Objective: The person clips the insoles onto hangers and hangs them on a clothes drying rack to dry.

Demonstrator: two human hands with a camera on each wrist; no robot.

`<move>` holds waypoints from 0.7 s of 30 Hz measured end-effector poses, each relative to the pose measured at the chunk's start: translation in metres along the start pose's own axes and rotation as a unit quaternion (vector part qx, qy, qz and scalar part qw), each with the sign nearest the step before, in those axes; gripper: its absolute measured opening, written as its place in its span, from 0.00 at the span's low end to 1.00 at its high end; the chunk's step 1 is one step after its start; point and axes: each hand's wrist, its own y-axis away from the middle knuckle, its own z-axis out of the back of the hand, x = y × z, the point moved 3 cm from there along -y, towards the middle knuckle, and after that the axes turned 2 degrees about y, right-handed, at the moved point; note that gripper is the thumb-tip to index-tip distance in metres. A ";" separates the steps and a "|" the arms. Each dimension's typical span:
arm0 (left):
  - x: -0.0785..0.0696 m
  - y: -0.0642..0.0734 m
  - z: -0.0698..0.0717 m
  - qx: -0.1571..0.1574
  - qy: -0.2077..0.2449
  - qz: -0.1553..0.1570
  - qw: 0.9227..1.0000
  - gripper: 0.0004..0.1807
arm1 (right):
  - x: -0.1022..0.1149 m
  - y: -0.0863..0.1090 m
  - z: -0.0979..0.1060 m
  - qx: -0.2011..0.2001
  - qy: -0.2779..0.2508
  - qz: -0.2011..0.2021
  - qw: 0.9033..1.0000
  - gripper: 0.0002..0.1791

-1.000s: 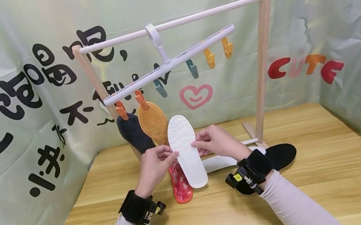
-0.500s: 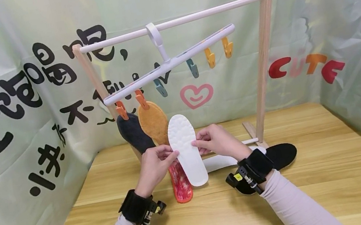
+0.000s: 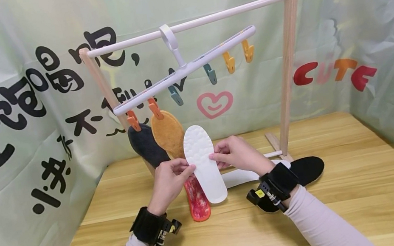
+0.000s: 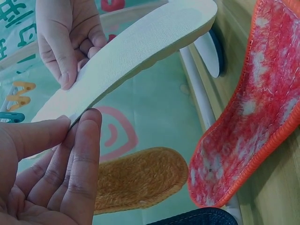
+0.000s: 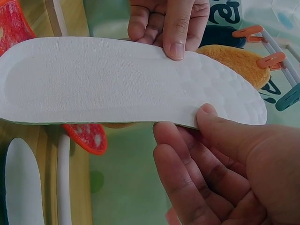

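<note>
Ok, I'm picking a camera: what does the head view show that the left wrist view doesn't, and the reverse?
Only the head view: the orange clips, the hanger's hook and the black wristbands.
Only the left wrist view: the lower end of the brown insole and the far end of the red insole.
Both: the white insole held by the left hand and right hand.

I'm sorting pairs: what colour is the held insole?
The insole is white, clearest in the right wrist view.

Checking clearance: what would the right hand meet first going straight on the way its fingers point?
The white insole, which the right hand itself pinches. Past it, probably the left hand, pinching the opposite edge; the exact line in depth is unclear.
</note>
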 end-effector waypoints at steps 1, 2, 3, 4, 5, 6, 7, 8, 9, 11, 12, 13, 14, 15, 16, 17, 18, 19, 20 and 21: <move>0.000 0.000 0.000 0.000 -0.001 0.000 1.000 0.05 | 0.000 0.000 0.000 0.000 0.000 0.000 1.000 0.10; 0.000 0.000 0.000 0.000 -0.002 0.001 1.000 0.05 | 0.000 0.000 0.000 0.000 0.000 -0.001 1.000 0.10; 0.000 0.000 0.000 0.000 -0.004 0.001 1.000 0.05 | 0.000 0.000 0.000 0.000 0.000 -0.002 1.000 0.10; 0.000 0.000 0.000 0.000 -0.005 0.001 1.000 0.05 | 0.000 0.000 0.000 0.000 0.000 -0.002 1.000 0.10; 0.000 0.000 0.000 0.000 -0.006 0.000 1.000 0.05 | 0.000 0.000 0.000 0.000 0.000 -0.003 1.000 0.10; 0.001 0.000 0.000 0.000 -0.007 -0.001 1.000 0.05 | 0.000 0.000 0.000 0.000 0.000 -0.003 1.000 0.10; 0.001 0.000 0.000 0.000 -0.008 -0.001 1.000 0.05 | -0.001 0.000 0.000 0.000 0.000 -0.004 1.000 0.10; 0.001 0.000 0.000 0.001 -0.008 -0.002 1.000 0.05 | -0.001 0.000 -0.001 0.001 0.000 -0.005 1.000 0.10; 0.001 0.000 0.000 0.001 -0.008 -0.003 1.000 0.05 | -0.001 0.000 -0.001 0.001 0.000 -0.005 1.000 0.10; 0.001 0.000 0.000 0.002 -0.005 -0.004 1.000 0.05 | -0.001 0.000 -0.001 0.003 -0.001 -0.006 1.000 0.10; 0.001 0.000 0.000 0.002 -0.003 -0.004 1.000 0.05 | -0.001 0.000 -0.001 0.003 -0.001 -0.006 1.000 0.10; 0.001 0.000 0.000 0.003 0.000 -0.004 1.000 0.05 | -0.001 0.000 -0.001 0.004 -0.002 -0.006 1.000 0.10; 0.001 0.000 0.000 0.003 0.002 -0.003 1.000 0.05 | -0.001 0.000 -0.001 0.004 -0.002 -0.006 1.000 0.10; 0.001 0.000 0.000 0.003 0.004 -0.004 1.000 0.05 | -0.001 0.000 0.000 0.004 -0.002 -0.006 1.000 0.10; 0.001 0.000 0.000 0.003 0.005 -0.004 1.000 0.05 | -0.001 0.000 0.000 0.004 -0.002 -0.006 1.000 0.10; 0.001 0.000 0.000 0.002 0.006 -0.005 1.000 0.05 | -0.001 0.000 0.000 0.003 -0.002 -0.006 1.000 0.10; 0.002 0.000 0.000 0.002 0.005 -0.006 1.000 0.05 | -0.001 0.000 0.000 0.003 -0.001 -0.006 1.000 0.10; 0.002 0.000 0.000 0.002 0.005 -0.008 1.000 0.05 | -0.001 0.000 0.000 0.002 -0.003 -0.007 1.000 0.10; 0.002 0.000 0.000 0.001 0.004 -0.009 1.000 0.05 | -0.001 0.000 0.000 0.003 -0.004 -0.007 1.000 0.10; 0.002 0.000 0.000 0.001 0.005 -0.009 1.000 0.05 | -0.001 0.000 -0.001 0.003 -0.006 -0.007 1.000 0.10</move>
